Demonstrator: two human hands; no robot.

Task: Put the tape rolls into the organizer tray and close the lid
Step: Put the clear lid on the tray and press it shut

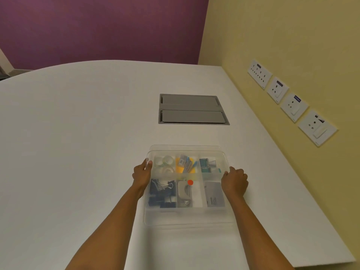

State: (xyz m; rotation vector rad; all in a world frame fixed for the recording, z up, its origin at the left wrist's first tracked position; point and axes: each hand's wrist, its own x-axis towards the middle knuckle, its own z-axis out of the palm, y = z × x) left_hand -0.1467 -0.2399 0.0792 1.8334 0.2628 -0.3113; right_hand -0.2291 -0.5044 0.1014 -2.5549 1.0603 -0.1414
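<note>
A clear plastic organizer tray [187, 148] sits on the white table, divided into several compartments. Clear tape rolls [165, 162] lie in its far left compartment. A translucent lid [185, 217] is held over the tray, its near part overhanging toward me. My left hand [141, 172] grips the lid's left edge and my right hand [234, 181] grips its right edge. Through the lid I see binder clips, a grey stapler with a red dot, yellow notes and a card box.
A grey recessed cable hatch [191, 110] lies in the table beyond the tray. The yellow wall on the right carries a row of white sockets [288, 102]. The table's right edge runs close to the wall.
</note>
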